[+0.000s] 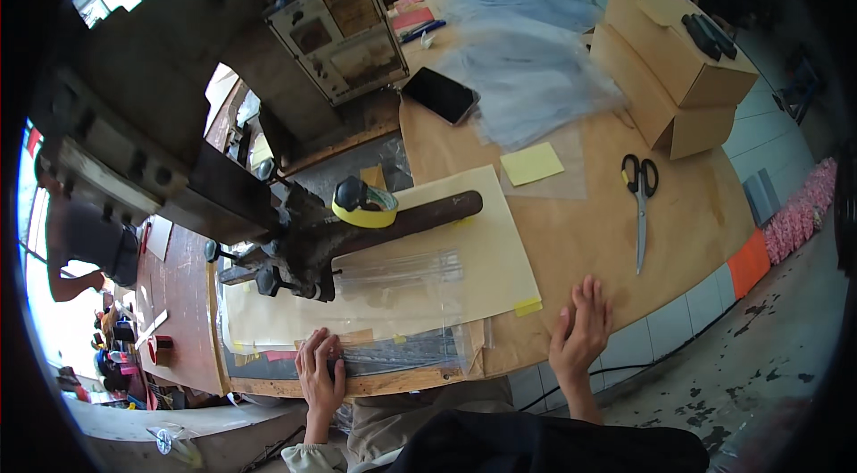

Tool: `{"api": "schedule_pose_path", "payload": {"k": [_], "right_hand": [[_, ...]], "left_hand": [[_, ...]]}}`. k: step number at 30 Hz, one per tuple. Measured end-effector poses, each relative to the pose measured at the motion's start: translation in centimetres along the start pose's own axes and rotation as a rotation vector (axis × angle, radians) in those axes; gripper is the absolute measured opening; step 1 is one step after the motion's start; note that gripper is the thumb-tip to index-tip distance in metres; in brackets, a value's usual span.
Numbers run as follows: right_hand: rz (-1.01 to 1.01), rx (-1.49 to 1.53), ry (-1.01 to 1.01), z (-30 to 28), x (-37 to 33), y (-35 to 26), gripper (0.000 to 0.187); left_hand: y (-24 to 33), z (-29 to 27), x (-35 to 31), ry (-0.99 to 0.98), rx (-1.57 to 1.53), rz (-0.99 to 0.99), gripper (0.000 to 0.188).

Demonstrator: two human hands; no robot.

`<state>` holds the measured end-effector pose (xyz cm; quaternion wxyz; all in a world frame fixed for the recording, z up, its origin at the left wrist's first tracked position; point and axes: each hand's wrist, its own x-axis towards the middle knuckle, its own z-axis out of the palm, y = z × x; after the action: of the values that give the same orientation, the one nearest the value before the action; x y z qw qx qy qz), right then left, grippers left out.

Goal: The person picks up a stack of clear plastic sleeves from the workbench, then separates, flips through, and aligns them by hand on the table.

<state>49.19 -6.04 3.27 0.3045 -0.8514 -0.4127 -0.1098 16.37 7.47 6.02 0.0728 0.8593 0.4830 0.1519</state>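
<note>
My left hand [319,373] rests at the table's front edge, fingers stretched over the border of a cream sheet [500,245]. A small dark patch shows beside its thumb; I cannot make out what it is. My right hand [582,330] lies flat on the brown paper covering [687,196], fingers extended, holding nothing. Between the hands, a clear plastic piece [402,272] lies on the cream sheet. Above it reaches the dark metal arm [415,221] of a press-like machine, with a roll of yellow tape [364,217] on it. Black-handled scissors [640,210] lie beyond my right hand.
The heavy machine [161,116] fills the left. A phone [440,96], a yellow paper slip [532,164] and stacked clear plastic bags [527,53] lie farther back. Cardboard boxes [661,71] stand at the far right. Another person [94,236] is at the left.
</note>
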Motion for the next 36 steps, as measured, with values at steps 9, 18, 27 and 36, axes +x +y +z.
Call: {"api": "schedule_pose_path", "payload": {"k": [9, 18, 27, 36], "right_hand": [[0.035, -0.018, -0.08, -0.5, 0.0, -0.4, 0.034], [0.022, -0.025, -0.058, -0.8, 0.7, -0.2, 0.035], [0.024, 0.006, -0.024, -0.1, -0.3, -0.3, 0.035], [0.032, 0.011, 0.001, 0.2, -0.1, 0.3, 0.035]], "left_hand": [[0.0, -0.7, 0.3, 0.0, 0.042, -0.051, 0.037], [0.5, -0.7, 1.0, 0.046, 0.012, -0.073, 0.038], [-0.1, -0.5, -0.4, 0.092, 0.077, -0.127, 0.038], [-0.4, -0.3, 0.2, 0.048, 0.079, -0.099, 0.039]]}}
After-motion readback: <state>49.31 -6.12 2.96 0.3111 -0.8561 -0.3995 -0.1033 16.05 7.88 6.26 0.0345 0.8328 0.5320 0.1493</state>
